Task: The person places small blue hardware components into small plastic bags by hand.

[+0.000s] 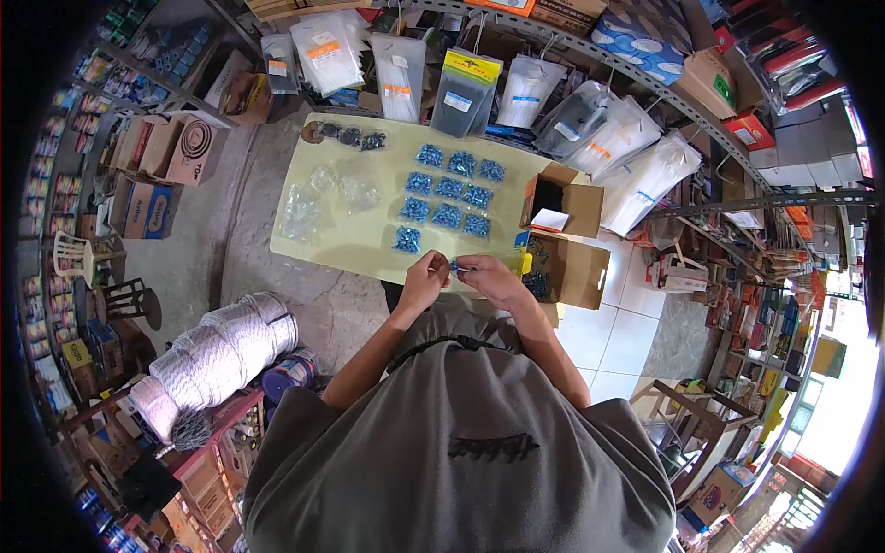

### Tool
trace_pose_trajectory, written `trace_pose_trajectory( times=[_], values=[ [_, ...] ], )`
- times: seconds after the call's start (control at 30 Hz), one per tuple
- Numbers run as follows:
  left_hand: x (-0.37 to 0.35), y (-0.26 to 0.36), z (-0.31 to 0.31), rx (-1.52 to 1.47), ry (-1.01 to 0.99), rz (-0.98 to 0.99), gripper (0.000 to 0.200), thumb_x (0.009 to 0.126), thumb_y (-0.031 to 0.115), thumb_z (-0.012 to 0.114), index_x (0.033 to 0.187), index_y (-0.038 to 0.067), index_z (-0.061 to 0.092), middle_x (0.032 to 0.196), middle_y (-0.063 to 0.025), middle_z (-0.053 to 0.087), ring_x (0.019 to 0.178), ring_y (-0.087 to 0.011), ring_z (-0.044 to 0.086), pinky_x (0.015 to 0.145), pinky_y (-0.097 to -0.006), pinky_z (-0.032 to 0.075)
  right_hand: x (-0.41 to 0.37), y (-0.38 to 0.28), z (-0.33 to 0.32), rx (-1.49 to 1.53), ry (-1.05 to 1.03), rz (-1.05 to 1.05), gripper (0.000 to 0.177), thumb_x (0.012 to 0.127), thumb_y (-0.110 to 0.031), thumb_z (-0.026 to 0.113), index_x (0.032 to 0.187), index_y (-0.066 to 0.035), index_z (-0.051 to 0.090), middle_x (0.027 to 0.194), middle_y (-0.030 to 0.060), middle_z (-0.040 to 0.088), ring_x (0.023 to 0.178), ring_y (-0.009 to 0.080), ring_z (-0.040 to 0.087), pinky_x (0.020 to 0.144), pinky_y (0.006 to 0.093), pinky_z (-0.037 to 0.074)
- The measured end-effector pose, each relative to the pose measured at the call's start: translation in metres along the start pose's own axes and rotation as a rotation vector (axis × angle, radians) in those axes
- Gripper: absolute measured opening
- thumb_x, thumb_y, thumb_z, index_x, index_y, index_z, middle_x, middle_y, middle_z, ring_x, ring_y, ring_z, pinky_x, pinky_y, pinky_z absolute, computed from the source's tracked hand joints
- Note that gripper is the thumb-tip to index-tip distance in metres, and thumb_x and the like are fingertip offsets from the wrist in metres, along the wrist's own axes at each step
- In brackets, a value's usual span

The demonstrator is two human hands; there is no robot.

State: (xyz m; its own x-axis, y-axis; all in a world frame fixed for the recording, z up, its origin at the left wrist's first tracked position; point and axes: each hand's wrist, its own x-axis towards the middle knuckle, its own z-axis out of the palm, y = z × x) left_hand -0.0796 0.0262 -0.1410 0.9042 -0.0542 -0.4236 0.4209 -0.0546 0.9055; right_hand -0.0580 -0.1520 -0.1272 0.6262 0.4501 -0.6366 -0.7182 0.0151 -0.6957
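My left hand (427, 280) and my right hand (490, 281) are close together at the near edge of the pale yellow table (341, 241). Both have bent fingers, the fingertips meeting around a small blue piece (453, 265) too small to name. Whether the left fingers grip it too is hard to see. Just beyond them lie several clear packets (447, 216) filled with small blue pieces, set out in rows. An open cardboard box (584, 274) beside my right hand contains small dark bluish pieces. Behind it stands another open box (584, 210) with dark contents and a white card.
Clear plastic bags (359, 189) and dark round items (350, 136) lie on the table's left side. Packs of cable ties (467, 92) hang from a rack along the back. Large wrapped rolls (226, 350) lie at the left, and a chair (78, 253) stands farther off.
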Motion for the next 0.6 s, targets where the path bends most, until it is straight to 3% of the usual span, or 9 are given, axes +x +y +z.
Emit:
trace_pose_trajectory(
  times=[0.2,0.3,0.6],
  values=[
    [-0.003,0.007,0.001,0.039,-0.001,0.012,0.01,0.09,0.009,0.056,0.089,-0.001,0.056,0.07,-0.006,0.06,0.06,-0.0114,0.061,0.054,-0.026,0.048,-0.002,-0.002,0.001,-0.027,0.02,0.04,0.044,0.089,0.003,0.051,0.132,0.012,0.041,0.127,0.0181,0.051,0.115,0.0213,0.053,0.101,0.027,0.043],
    [-0.002,0.006,-0.001,0.08,-0.041,-0.013,0.009,0.092,0.009,0.054,0.093,0.0,0.055,0.077,-0.0056,0.059,0.065,-0.0115,0.062,0.059,-0.025,0.049,-0.001,0.003,0.0,0.008,0.03,0.013,0.043,0.091,0.001,0.051,0.131,0.013,0.042,0.127,0.0179,0.051,0.114,0.0213,0.053,0.1,0.0278,0.043],
    [-0.002,0.009,0.0,0.074,-0.048,-0.031,0.01,0.093,0.01,0.055,0.094,0.001,0.055,0.077,-0.0048,0.058,0.065,-0.0113,0.061,0.06,-0.0252,0.049,-0.006,-0.007,0.008,0.193,0.105,0.038,0.036,0.095,-0.004,0.05,0.128,0.01,0.047,0.121,0.0151,0.054,0.109,0.0207,0.055,0.098,0.0298,0.045]
  ],
)
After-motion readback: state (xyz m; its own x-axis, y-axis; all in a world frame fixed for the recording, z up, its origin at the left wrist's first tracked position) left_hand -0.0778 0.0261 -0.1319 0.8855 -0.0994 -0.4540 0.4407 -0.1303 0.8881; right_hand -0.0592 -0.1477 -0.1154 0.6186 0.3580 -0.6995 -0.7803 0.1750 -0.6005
